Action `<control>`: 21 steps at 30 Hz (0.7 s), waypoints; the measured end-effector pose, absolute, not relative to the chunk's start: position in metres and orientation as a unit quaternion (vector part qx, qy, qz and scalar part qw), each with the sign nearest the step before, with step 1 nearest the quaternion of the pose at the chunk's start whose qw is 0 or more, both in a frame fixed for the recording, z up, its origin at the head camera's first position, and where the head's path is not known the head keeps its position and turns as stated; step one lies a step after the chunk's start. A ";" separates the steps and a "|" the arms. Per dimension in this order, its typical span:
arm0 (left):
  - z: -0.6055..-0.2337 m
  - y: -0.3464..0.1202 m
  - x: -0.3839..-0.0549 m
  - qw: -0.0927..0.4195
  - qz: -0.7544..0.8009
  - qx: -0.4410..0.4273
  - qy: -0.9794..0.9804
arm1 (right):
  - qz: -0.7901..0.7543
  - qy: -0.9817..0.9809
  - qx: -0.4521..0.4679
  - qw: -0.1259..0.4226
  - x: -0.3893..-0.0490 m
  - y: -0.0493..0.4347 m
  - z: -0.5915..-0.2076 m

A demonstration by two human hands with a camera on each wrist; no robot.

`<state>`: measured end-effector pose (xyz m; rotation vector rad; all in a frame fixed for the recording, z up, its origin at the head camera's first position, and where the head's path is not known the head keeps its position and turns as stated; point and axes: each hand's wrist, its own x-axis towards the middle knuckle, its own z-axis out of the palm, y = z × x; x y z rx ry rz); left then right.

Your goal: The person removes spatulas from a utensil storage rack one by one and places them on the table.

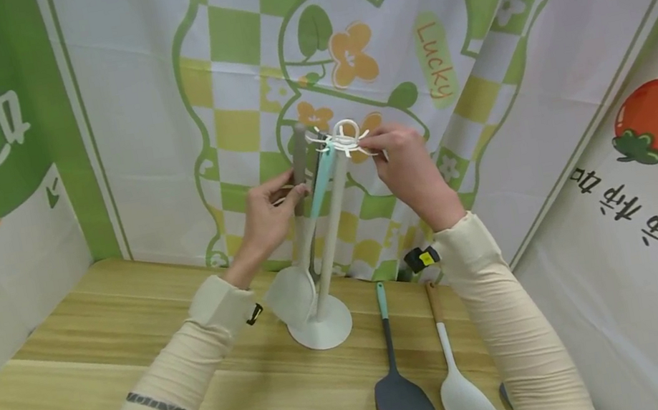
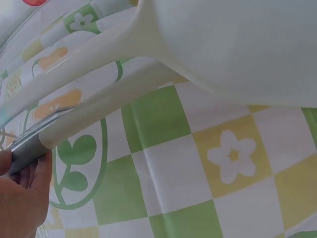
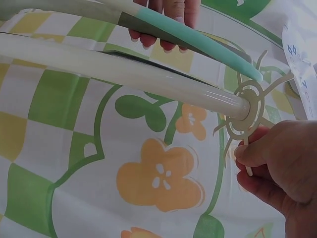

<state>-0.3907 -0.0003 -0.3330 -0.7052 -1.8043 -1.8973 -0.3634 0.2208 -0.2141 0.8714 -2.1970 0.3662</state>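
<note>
A white utensil stand (image 1: pixel 332 230) with a round base and a ring of hooks (image 3: pixel 252 106) stands on the table. My left hand (image 1: pixel 269 221) grips the grey handle (image 2: pixel 30 151) of a kitchen utensil with a cream shaft, left of the pole; its head is hidden. My right hand (image 1: pixel 410 166) pinches one hook at the top of the stand between thumb and fingers. A white utensil with a mint handle (image 1: pixel 323 180) hangs beside the pole, its broad white head (image 1: pixel 292 297) low over the base. Another dark, slender handle shows behind it.
On the wooden table (image 1: pixel 258 405), right of the stand, lie a dark grey turner (image 1: pixel 402 396) with a mint handle and a white turner (image 1: pixel 469 403) with a wooden handle. A dark piece peeks out by the right sleeve. A checked cloth (image 1: pixel 243 81) hangs close behind.
</note>
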 end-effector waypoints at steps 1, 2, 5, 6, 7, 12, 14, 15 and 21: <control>-0.333 -0.001 -0.391 0.218 -0.685 -0.255 -0.647 | 0.141 -0.856 0.338 0.365 -0.363 0.221 -0.214; -0.332 -0.001 -0.392 0.221 -0.686 -0.255 -0.645 | 0.140 -0.858 0.336 0.364 -0.363 0.221 -0.214; -0.332 -0.003 -0.394 0.228 -0.691 -0.252 -0.638 | 0.136 -0.860 0.332 0.362 -0.363 0.221 -0.214; -0.331 -0.004 -0.395 0.231 -0.692 -0.250 -0.637 | 0.135 -0.861 0.332 0.362 -0.363 0.220 -0.214; -0.331 -0.005 -0.396 0.234 -0.691 -0.248 -0.637 | 0.135 -0.860 0.332 0.363 -0.363 0.220 -0.214; -0.331 -0.010 -0.400 0.242 -0.686 -0.238 -0.643 | 0.136 -0.858 0.334 0.366 -0.363 0.219 -0.214; -0.331 -0.013 -0.400 0.242 -0.687 -0.236 -0.643 | 0.136 -0.857 0.333 0.368 -0.363 0.219 -0.214; -0.332 -0.014 -0.401 0.243 -0.687 -0.236 -0.643 | 0.137 -0.857 0.333 0.368 -0.363 0.219 -0.215; -0.335 -0.022 -0.405 0.255 -0.684 -0.230 -0.644 | 0.143 -0.858 0.328 0.369 -0.364 0.220 -0.216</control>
